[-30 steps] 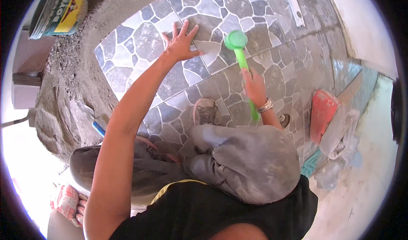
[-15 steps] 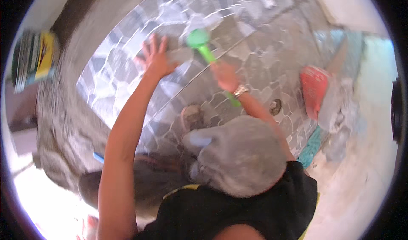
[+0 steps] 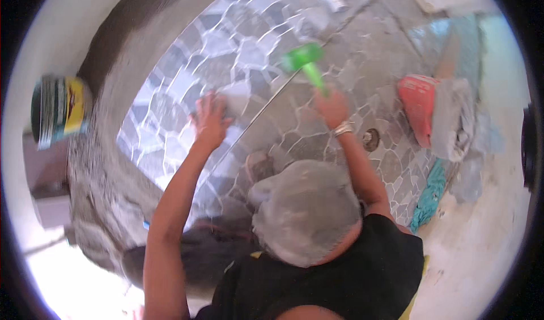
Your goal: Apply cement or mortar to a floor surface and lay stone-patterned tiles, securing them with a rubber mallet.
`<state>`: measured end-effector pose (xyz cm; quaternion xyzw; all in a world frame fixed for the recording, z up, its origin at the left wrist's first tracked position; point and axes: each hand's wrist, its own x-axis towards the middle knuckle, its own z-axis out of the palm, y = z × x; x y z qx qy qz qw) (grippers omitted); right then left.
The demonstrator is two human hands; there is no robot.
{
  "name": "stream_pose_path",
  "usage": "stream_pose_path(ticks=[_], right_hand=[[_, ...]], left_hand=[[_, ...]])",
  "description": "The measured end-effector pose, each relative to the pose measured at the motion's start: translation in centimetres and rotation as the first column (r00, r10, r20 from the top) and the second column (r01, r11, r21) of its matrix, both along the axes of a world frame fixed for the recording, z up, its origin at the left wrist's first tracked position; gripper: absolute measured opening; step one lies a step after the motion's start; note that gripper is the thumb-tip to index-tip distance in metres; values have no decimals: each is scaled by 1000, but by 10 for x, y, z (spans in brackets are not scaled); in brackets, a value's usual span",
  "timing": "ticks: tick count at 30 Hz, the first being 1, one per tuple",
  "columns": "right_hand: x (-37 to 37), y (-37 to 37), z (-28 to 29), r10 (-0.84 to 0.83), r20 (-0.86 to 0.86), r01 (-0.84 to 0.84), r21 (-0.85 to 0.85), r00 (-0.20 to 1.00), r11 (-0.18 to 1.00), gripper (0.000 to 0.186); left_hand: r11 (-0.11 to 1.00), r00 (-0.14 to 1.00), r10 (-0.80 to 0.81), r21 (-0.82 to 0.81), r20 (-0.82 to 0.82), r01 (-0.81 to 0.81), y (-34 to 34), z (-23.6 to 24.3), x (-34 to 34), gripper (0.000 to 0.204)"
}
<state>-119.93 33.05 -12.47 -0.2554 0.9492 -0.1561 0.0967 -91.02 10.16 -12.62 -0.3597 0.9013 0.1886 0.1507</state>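
My left hand [image 3: 209, 119] lies flat, fingers spread, on a large grey floor tile [image 3: 218, 68] patterned like irregular stones with pale lines. My right hand [image 3: 331, 107], a metal-banded watch on its wrist, is wrapped round the handle of a green mallet [image 3: 304, 57]. The mallet head is blurred and hovers over or near the thin dark seam [image 3: 258, 116] between two tiles; I cannot tell whether it touches. A dusty grey, rounded cloth-covered form [image 3: 306, 212] sits close to my body between my arms.
A green and yellow bucket [image 3: 61, 109] stands at the left past the rough cement edge [image 3: 102, 189]. On the right lie a red bag [image 3: 418, 107], crumpled plastic [image 3: 453, 119] and a teal cloth [image 3: 430, 195]. A round floor drain [image 3: 371, 140] sits by my right forearm.
The mallet in my right hand has moved to the right, towards the seam. My left hand now appears nearer to me, with its fingers less widely spread. The view has turned slightly.
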Motion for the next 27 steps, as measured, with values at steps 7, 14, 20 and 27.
stream_pose_path(ticks=[7,14,20,27], right_hand=[[-11,36,0,71,-96,-85,-155,993,984,37],[7,69,-29,98,-85,-102,-44,991,994,40],[30,90,9,15,234,10,-106,972,994,39],[35,58,-12,24,100,-10,-138,995,990,37]], left_hand=[[973,966,-218,-103,-138,205,80,4,23,65],[892,905,-426,160,-9,422,43,26,21,29],[979,994,-64,-198,-86,46,-82,131,167,31],[493,502,818,-106,-281,-863,-85,209,398,28]])
